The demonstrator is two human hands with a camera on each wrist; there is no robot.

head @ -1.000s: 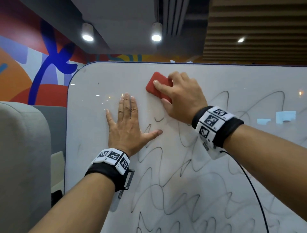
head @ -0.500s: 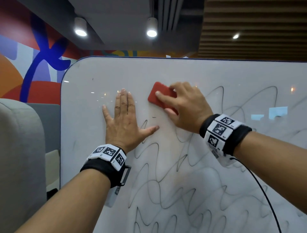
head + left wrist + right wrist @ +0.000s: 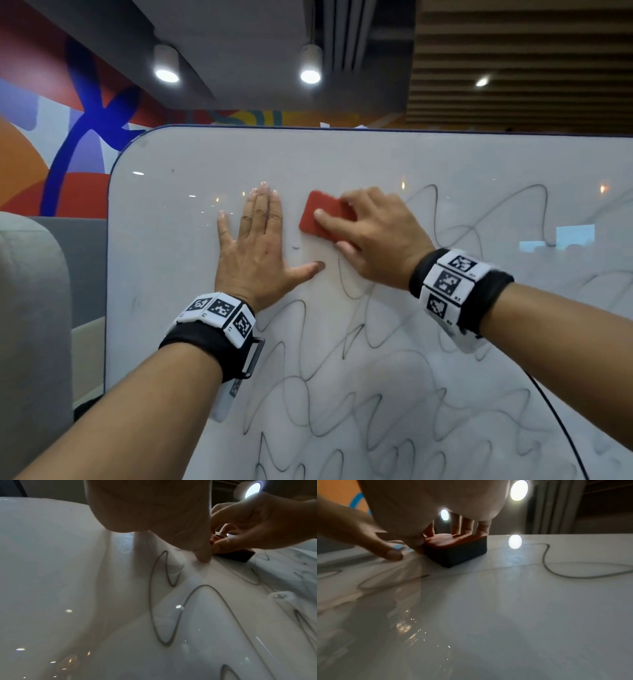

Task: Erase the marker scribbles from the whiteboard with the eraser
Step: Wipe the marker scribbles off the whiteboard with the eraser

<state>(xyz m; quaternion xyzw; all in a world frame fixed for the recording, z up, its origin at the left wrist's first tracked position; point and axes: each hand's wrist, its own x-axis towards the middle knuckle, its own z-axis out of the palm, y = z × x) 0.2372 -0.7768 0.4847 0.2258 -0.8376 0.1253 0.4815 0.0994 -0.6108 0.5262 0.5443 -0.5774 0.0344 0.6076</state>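
Observation:
A white whiteboard (image 3: 178, 260) stands upright and fills most of the head view. Grey marker scribbles (image 3: 342, 404) loop over its lower and right parts. My right hand (image 3: 373, 236) grips a red eraser (image 3: 317, 217) with a dark felt base and presses it against the board near the top middle. The right wrist view shows the eraser (image 3: 458, 549) with fingers curled over its red top. My left hand (image 3: 255, 250) lies flat on the board just left of the eraser, fingers straight, thumb spread toward the eraser. A short stroke (image 3: 295, 246) sits between the two hands.
A grey padded partition (image 3: 30, 325) stands left of the board. Behind the board is a colourful mural wall (image 3: 68, 137) and ceiling lamps (image 3: 310, 75). A thin black cable (image 3: 561, 431) hangs from my right wristband across the board's lower right.
The eraser and my right hand slid down and left on the board toward my left hand. Marks above my left thumb are gone except one short stroke. My left hand stayed flat.

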